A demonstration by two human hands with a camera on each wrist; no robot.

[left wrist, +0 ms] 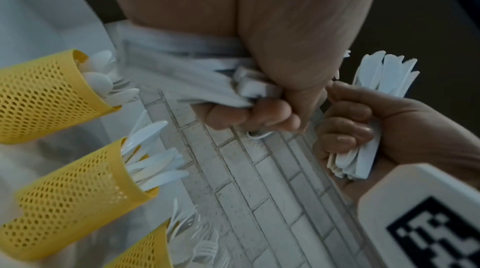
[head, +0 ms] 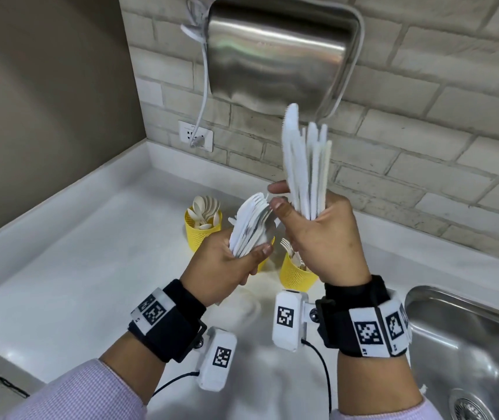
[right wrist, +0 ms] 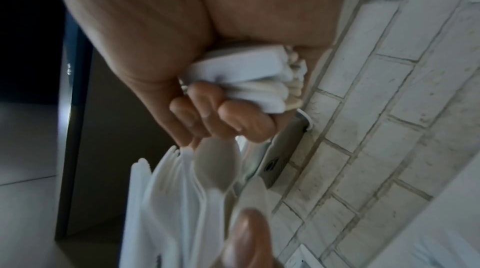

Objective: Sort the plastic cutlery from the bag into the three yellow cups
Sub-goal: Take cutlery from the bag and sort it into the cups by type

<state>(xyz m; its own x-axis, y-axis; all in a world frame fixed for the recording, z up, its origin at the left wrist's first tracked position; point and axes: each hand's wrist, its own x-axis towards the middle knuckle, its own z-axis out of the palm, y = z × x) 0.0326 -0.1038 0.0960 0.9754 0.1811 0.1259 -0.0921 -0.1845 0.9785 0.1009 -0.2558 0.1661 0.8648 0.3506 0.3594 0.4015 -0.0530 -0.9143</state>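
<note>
From the head view, the step in hand looked like the sorting itself, midway through. The right hand gripped a bunch of knives upright, blades up, above the cups. The left hand held a mixed fan of forks and at least one spoon. The right thumb and forefinger pinched at the top of that fan, apparently picking out another piece. On the worktop stood the spoon cup, well filled, and the fork cup; a third cup was mostly hidden behind the left hand. No bag could be made out with certainty.

The left wrist view showed the left fingers curled round the handles of their bundle. All three cups lay in a row here: spoons, knives, forks. The right hand was closed on its knife handles.

The right wrist view showed the right fingers wrapped tight round the handle ends, with the fan's fork tines and a spoon bowl just below.

The next move probably called for drawing one piece free without loosening either bundle, then dropping the knives into the middle cup.
</note>
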